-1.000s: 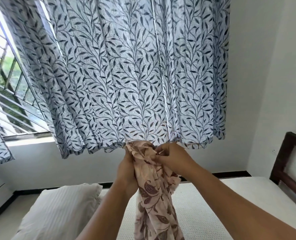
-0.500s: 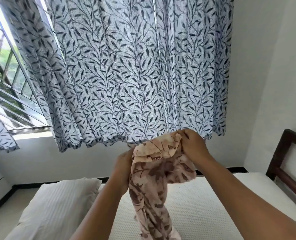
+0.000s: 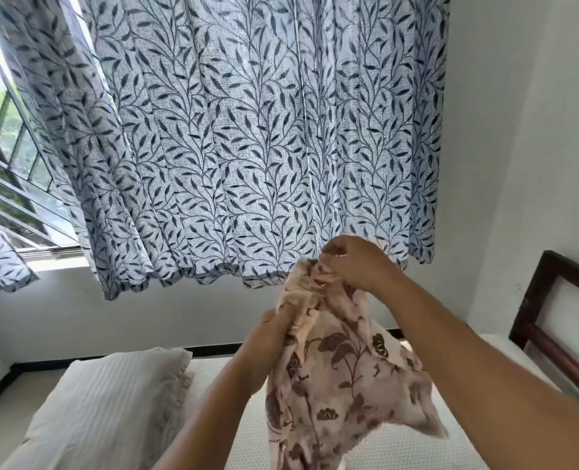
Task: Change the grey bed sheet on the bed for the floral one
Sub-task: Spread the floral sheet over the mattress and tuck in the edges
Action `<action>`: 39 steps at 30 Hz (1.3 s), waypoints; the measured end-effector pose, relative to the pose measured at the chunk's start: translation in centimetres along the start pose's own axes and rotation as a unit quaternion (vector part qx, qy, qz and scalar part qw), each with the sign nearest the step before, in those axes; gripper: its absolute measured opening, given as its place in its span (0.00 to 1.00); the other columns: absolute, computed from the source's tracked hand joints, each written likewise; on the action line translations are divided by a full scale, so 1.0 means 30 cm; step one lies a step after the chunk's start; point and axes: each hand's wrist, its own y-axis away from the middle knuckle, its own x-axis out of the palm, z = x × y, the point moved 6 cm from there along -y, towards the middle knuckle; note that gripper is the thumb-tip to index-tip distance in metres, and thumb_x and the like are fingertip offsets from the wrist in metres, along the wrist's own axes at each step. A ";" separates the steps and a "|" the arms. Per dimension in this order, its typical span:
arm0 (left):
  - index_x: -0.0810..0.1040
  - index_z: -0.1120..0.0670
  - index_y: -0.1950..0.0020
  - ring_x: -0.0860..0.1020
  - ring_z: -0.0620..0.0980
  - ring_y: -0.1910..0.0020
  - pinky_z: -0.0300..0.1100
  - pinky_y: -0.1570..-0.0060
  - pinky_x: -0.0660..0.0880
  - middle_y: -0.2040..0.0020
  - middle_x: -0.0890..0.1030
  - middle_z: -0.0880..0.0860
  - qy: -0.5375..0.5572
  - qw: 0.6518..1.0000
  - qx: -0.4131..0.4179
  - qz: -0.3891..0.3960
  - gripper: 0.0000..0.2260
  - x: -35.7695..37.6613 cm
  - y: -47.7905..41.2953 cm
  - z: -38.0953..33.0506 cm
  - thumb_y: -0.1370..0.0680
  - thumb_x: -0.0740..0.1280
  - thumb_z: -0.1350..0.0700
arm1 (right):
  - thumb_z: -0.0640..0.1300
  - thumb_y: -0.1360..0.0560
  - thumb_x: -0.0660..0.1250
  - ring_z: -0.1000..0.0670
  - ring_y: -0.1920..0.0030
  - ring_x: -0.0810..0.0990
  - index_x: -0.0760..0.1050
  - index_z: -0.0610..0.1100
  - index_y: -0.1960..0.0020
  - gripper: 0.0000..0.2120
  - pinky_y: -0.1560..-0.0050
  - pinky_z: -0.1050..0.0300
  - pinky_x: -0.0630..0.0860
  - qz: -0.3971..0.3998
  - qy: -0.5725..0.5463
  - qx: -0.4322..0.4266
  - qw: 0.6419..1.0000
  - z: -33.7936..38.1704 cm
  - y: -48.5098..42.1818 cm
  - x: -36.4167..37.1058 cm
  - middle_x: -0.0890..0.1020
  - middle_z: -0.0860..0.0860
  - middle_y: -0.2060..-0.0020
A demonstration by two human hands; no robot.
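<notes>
The floral sheet, pale pink with dark maroon flowers, hangs bunched in the air above the bed. My right hand pinches its top edge up by the curtain hem. My left hand grips the gathered cloth lower down and to the left. Under them lies the bare white dotted mattress. No grey sheet is in view.
A white striped pillow lies on the mattress at the left. A blue leaf-print curtain hangs ahead over an open barred window. The dark wooden bed frame stands against the right wall.
My right hand has risen and moved right with the sheet's top edge. The left hand has dropped lower on the cloth, and the bundle has opened out wider.
</notes>
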 end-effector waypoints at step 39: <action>0.82 0.57 0.40 0.84 0.59 0.47 0.62 0.43 0.79 0.47 0.85 0.61 0.094 0.986 -0.077 -0.117 0.17 -0.036 0.035 0.256 0.15 0.58 0.48 | 0.47 0.15 0.58 0.44 0.54 0.83 0.74 0.43 0.50 0.10 0.48 0.43 0.83 0.021 -0.388 0.187 0.902 -0.315 0.193 0.390 0.83 0.40 0.51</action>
